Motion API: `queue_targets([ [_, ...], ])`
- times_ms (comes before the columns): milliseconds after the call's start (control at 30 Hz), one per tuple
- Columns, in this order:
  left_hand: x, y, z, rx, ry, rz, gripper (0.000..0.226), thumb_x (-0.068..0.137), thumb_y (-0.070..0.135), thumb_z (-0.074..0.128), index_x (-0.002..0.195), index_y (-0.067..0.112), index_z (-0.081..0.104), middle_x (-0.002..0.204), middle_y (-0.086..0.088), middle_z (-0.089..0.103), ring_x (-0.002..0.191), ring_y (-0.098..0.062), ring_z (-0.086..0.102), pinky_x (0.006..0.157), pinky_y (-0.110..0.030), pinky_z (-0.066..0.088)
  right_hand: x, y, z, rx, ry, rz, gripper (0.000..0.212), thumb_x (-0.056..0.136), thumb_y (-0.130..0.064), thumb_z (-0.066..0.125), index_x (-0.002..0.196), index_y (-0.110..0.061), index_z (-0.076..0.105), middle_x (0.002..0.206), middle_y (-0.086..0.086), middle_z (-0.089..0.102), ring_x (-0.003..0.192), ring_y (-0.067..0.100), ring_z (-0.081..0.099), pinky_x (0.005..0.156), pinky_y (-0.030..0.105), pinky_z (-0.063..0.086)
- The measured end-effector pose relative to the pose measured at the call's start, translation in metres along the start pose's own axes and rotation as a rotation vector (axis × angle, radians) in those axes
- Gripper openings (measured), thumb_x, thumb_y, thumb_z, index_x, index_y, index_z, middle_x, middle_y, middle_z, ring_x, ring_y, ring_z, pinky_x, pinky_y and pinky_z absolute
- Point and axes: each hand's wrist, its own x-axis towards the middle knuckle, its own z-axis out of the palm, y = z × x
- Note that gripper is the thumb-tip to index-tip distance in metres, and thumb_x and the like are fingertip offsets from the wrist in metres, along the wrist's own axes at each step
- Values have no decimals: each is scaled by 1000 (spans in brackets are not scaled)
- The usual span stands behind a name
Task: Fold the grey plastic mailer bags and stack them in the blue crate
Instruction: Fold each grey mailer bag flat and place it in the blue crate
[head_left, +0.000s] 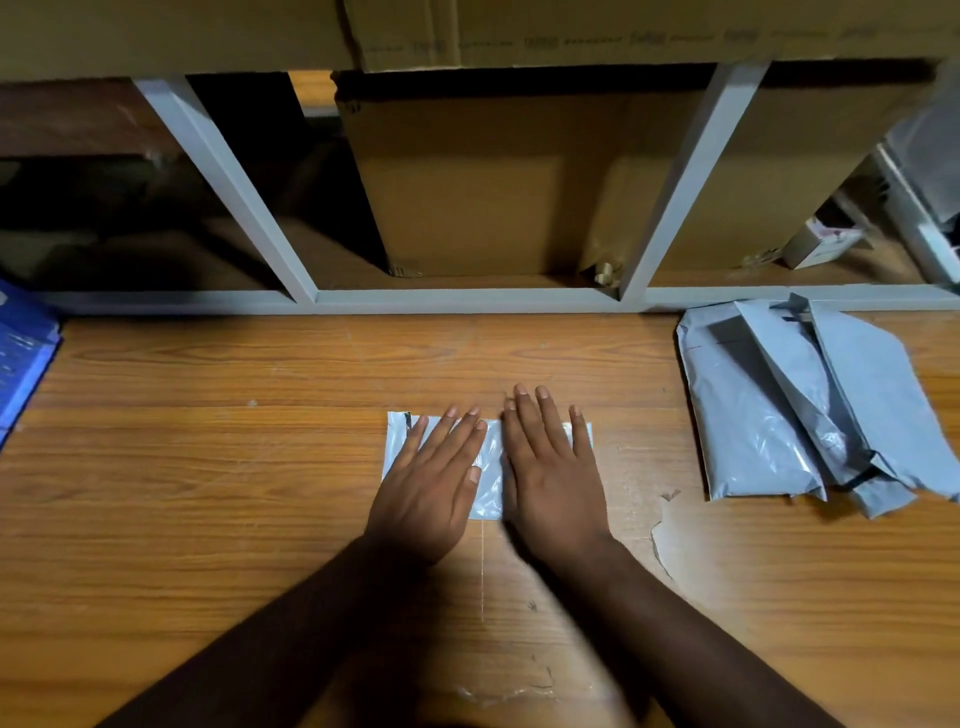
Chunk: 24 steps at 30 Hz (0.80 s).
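Observation:
A folded grey mailer bag lies flat on the wooden table in the middle. My left hand rests palm-down on its left half, fingers spread. My right hand lies flat on its right half, fingers together and pointing away from me. Both hands cover most of the bag, so only its edges and a strip between them show. A loose pile of unfolded grey mailer bags sits at the right of the table. A corner of the blue crate shows at the left edge.
The wooden table has a chipped patch of veneer near my right wrist. A grey metal shelf frame runs along the table's far edge, with cardboard boxes behind it and a small white box at the right.

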Motion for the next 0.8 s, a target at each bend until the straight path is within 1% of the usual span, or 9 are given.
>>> queue_targets([
  [67,-4,-1,4,-10,-7,2,53,111,29,25,157,6,39,166,-7,31,156,-22,23,124,-51,26,-3,-12,11,73,-3,-27,56,109,-25,38,160,-3,32,170,12,20,159,29,12,128,52,8],
  [133,-4,0,8,-22,-12,-10,54,111,30,24,156,4,38,166,-10,31,156,-23,23,124,-50,26,-6,-16,22,103,-40,-16,57,110,-26,33,161,-4,28,172,11,14,160,27,8,128,50,11],
  [300,0,3,12,15,-15,-6,52,109,25,32,155,2,40,165,-13,33,156,-25,25,124,-51,26,-7,-16,21,53,-66,-14,59,110,-30,27,163,-7,22,173,10,10,160,27,4,128,50,12],
  [400,0,3,9,19,-42,-15,53,109,25,31,155,3,40,165,-13,32,156,-26,25,123,-51,27,-6,-16,22,40,-83,-9,59,109,-31,28,163,-8,21,173,10,10,160,27,4,128,50,12],
  [467,1,5,5,-3,-67,-23,55,109,30,27,157,4,37,167,-11,28,157,-24,22,122,-52,28,-6,-15,21,58,-84,-13,58,109,-31,28,163,-7,25,172,10,13,160,27,9,127,49,14],
  [533,-1,6,0,-28,-72,-103,63,108,41,29,160,6,30,170,-8,20,159,-22,14,125,-52,23,-7,-7,17,74,-81,-19,59,110,-36,27,163,-8,26,172,7,13,160,26,12,127,48,12],
  [633,-10,-5,-9,10,-114,-273,83,103,63,29,163,8,18,172,-7,10,160,-19,3,129,-47,10,-13,22,6,62,-99,60,65,110,-49,22,165,-13,18,173,2,8,160,20,3,129,46,4],
  [733,-16,-11,-11,20,-205,-272,89,100,72,17,165,10,11,173,-4,2,159,-15,-5,129,-46,10,-22,41,-1,52,-138,89,67,110,-51,17,166,-17,5,173,-1,-3,159,16,-10,130,45,1],
  [800,-16,-11,-11,30,-206,-273,88,101,70,21,165,10,11,173,-4,3,159,-15,-5,129,-44,10,-21,39,-3,38,-152,95,67,110,-52,14,166,-17,1,173,-1,-7,159,17,-13,130,46,1],
])
